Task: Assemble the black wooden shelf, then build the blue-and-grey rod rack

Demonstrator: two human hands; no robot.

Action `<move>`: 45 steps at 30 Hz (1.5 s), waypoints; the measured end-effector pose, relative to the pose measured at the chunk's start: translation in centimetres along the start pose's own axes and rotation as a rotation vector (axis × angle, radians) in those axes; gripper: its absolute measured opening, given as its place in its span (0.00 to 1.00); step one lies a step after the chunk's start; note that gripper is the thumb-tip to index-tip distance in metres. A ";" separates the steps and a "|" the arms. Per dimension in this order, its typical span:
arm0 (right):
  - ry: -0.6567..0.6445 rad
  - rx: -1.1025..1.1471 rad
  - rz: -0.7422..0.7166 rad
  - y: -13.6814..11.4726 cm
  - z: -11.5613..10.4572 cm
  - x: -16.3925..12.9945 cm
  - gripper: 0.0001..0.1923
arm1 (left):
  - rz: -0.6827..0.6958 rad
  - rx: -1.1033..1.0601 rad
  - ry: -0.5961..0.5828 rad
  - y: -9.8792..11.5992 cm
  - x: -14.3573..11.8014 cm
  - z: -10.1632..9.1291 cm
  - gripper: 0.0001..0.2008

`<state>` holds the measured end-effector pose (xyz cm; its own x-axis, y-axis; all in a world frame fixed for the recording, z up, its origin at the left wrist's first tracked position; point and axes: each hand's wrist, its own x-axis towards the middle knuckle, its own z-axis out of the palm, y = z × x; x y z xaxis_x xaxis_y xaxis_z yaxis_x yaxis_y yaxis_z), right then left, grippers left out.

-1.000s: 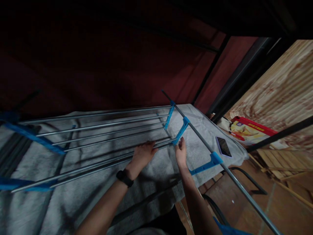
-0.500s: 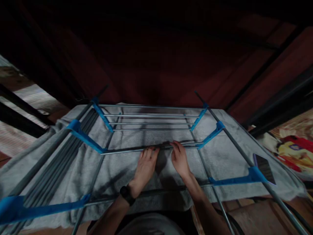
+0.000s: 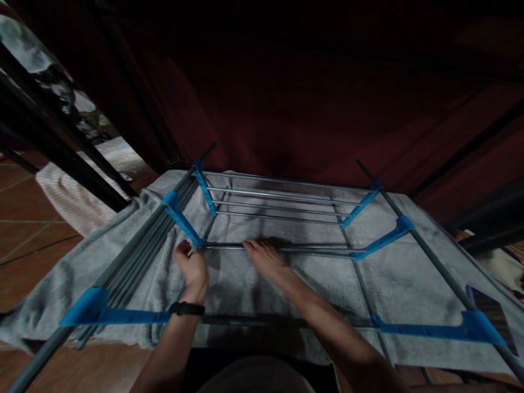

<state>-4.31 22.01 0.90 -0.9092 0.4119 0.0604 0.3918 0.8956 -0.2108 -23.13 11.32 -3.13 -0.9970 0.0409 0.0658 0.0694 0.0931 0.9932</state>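
Towel (image 3: 245, 284) lies under both hands: left hand (image 3: 192, 268) pinching it, right hand (image 3: 266, 257) flat, open.

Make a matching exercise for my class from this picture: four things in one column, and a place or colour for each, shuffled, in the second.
Things:
1. left hand
2. right hand
3. grey towel
4. plastic rack joints

Place or colour:
A. blue
B. spread flat under the drying rack rails
C. by the rack's left corner, a black watch on its wrist
D. fingers on the middle of the near rail

Pairs: 1-C, 2-D, 3-B, 4-A
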 end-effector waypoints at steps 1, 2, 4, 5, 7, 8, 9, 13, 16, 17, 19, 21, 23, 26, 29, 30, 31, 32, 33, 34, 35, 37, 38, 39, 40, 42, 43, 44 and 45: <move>-0.029 0.001 -0.002 -0.2 -0.2 0.5 0.29 | 0.009 -0.029 -0.018 0.4 0.5 0.0 0.18; -0.055 0.004 -0.005 -0.4 -0.5 0.8 0.30 | 0.022 -0.066 -0.045 0.8 0.9 0.0 0.18; -0.091 0.015 -0.011 -0.4 -1.3 1.1 0.32 | 0.056 -0.142 -0.115 1.5 1.7 0.1 0.16; -0.095 0.020 -0.015 -0.4 -1.7 1.0 0.32 | 0.078 -0.177 -0.153 1.8 2.1 0.1 0.14; -0.085 0.024 -0.020 -0.4 -2.4 0.9 0.32 | 0.111 -0.263 -0.202 2.3 2.9 0.3 0.11; -0.079 0.023 -0.022 -0.4 -2.6 0.9 0.31 | 0.112 -0.323 -0.215 2.5 3.3 0.5 0.11; -0.079 0.021 -0.022 -0.4 -2.8 0.9 0.31 | 0.100 -0.388 -0.226 2.7 3.7 0.7 0.11; -0.073 0.030 0.000 -0.7 -3.2 1.1 0.23 | -0.031 -0.496 -0.227 3.5 4.7 2.1 0.16; -0.040 0.041 0.018 -0.8 -3.5 1.5 0.18 | -0.146 -0.450 -0.223 3.9 5.3 2.9 0.25; -0.035 0.038 0.015 -0.8 -3.6 1.6 0.18 | -0.178 -0.456 -0.246 4.0 5.5 3.1 0.25; -0.034 0.025 0.000 -0.7 -3.7 1.8 0.18 | -0.215 -0.488 -0.297 4.1 5.8 3.2 0.22; -0.040 0.017 -0.009 -0.5 -3.8 1.9 0.17 | -0.223 -0.485 -0.340 4.0 6.0 3.3 0.19; -0.041 0.018 -0.017 -0.4 -3.9 1.9 0.17 | -0.214 -0.451 -0.332 3.9 6.1 3.3 0.19; -0.049 0.046 -0.052 -0.7 -4.3 2.2 0.17 | -0.195 -0.420 -0.295 3.7 6.1 3.6 0.23; -0.075 0.111 -0.109 -1.9 -4.7 3.2 0.18 | -0.201 -0.409 -0.262 3.5 6.2 4.0 0.27; -0.075 0.129 -0.129 -2.4 -4.7 3.8 0.18 | -0.206 -0.410 -0.249 3.4 6.3 4.1 0.27; -0.068 0.141 -0.149 -3.0 -4.7 4.4 0.18 | -0.213 -0.407 -0.230 3.4 6.3 4.2 0.27; -0.060 0.146 -0.167 -3.7 -4.6 5.2 0.18 | -0.221 -0.394 -0.217 3.5 6.4 4.2 0.27; -0.054 0.149 -0.185 -4.3 -4.5 5.9 0.18 | -0.223 -0.375 -0.205 3.5 6.4 4.1 0.26; -0.055 0.151 -0.196 -5.0 -4.3 6.7 0.18 | -0.217 -0.348 -0.194 3.6 6.4 4.0 0.26; -0.064 0.156 -0.202 -5.6 -4.0 7.6 0.18 | -0.201 -0.313 -0.182 3.6 6.3 3.8 0.26; -0.097 0.167 -0.199 -6.6 -3.5 9.1 0.18 | -0.143 -0.235 -0.187 3.7 6.1 3.3 0.28; -0.113 0.173 -0.195 -7.1 -3.2 9.7 0.17 | -0.120 -0.212 -0.199 3.8 5.9 3.1 0.29; -0.125 0.179 -0.194 -7.4 -2.9 10.3 0.17 | -0.114 -0.203 -0.212 3.8 5.9 3.0 0.30; -0.131 0.187 -0.194 -7.6 -2.6 10.7 0.16 | -0.122 -0.212 -0.228 3.7 5.8 2.9 0.31; -0.137 0.209 -0.200 -7.8 -2.3 11.1 0.15 | -0.164 -0.280 -0.236 3.6 5.9 3.1 0.32; -0.135 0.222 -0.204 -7.8 -2.3 11.2 0.14 | -0.190 -0.323 -0.228 3.5 6.0 3.3 0.31; -0.133 0.234 -0.208 -7.8 -2.3 11.3 0.14 | -0.208 -0.364 -0.220 3.4 6.1 3.5 0.30; -0.136 0.244 -0.213 -7.7 -2.4 11.2 0.13 | -0.228 -0.400 -0.212 3.3 6.2 3.7 0.29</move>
<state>-17.23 20.11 5.57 -0.9837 0.1797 0.0009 0.1613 0.8855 -0.4357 -28.91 15.57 0.19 -0.9536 0.2685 -0.1365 -0.2090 -0.2633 0.9418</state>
